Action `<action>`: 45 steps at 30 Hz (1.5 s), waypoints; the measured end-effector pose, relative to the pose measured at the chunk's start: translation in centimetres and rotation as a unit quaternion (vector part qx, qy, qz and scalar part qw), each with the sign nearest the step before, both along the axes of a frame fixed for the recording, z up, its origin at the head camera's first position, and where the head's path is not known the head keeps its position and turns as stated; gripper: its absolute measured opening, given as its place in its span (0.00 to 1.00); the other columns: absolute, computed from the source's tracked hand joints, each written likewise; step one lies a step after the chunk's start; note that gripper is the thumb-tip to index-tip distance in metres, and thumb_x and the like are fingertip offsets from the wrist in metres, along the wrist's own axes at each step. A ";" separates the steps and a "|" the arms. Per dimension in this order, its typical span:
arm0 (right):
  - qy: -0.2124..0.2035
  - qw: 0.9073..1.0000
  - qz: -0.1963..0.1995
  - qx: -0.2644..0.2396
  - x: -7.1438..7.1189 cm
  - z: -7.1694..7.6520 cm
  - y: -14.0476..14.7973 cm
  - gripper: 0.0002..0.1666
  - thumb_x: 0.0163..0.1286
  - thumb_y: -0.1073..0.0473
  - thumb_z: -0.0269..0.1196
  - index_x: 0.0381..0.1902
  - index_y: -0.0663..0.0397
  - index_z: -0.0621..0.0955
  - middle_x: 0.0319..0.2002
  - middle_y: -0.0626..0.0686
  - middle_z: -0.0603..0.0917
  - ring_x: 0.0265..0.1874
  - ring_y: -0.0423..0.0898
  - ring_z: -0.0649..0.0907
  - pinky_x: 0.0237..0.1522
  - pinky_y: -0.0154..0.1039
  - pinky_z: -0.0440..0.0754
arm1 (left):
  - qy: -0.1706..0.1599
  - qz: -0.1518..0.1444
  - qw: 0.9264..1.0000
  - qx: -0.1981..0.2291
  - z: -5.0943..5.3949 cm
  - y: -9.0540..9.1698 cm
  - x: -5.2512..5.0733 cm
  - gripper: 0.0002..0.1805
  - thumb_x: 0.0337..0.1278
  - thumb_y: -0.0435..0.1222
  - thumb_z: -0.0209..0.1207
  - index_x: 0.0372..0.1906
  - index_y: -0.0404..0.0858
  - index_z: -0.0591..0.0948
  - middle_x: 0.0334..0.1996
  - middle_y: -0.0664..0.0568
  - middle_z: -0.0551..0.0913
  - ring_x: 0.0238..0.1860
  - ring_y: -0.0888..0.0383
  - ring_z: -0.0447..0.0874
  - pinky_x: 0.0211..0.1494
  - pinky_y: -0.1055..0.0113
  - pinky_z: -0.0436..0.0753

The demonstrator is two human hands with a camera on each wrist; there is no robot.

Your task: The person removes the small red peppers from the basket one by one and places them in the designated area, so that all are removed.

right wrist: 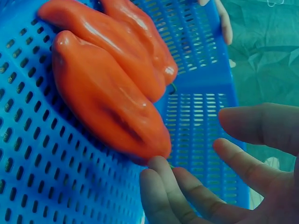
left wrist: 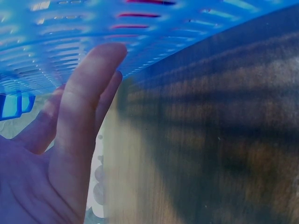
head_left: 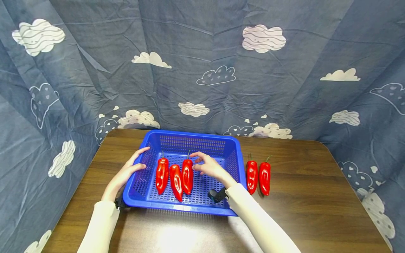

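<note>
Both hands (head_left: 124, 172) (head_left: 210, 167) apart and unclenched

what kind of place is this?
Likely a staged tabletop recording spot, possibly indoors: a cloud-print curtain hangs behind a wooden table, which holds a blue basket and red peppers.

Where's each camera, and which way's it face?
Head: head-mounted, forward and down over the blue rectangular plastic basket; left hand, right hand visible.
Left wrist: wrist-worn, facing the basket's slotted wall; left hand visible.
Right wrist: wrist-worn, facing three long red peppers; right hand, left fingers visible.
Head and right wrist share those peppers.
</note>
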State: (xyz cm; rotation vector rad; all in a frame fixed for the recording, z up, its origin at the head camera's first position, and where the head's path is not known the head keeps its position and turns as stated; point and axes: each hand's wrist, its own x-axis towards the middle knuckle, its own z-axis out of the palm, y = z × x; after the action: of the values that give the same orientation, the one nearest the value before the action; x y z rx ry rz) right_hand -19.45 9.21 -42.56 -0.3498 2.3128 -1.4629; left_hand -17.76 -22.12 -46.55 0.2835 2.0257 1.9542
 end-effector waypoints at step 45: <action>0.077 0.979 0.068 0.175 -0.9 -1.8 -2.5 0.30 0.50 0.67 0.66 0.55 0.52 0.81 0.44 0.57 0.83 0.39 0.49 0.77 0.42 0.38 0.74 | -0.002 0.004 1.000 -0.006 0.1 0.1 0.1 0.34 0.66 0.31 0.47 0.74 0.48 0.53 0.70 0.35 0.50 0.57 0.35 0.66 0.47 0.52 0.78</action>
State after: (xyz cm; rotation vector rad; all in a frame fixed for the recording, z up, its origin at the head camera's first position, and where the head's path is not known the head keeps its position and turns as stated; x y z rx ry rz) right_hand -20.32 6.69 -44.32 -0.5207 2.5518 -0.9706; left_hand -17.68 -22.03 -46.41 0.2683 2.0384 1.9446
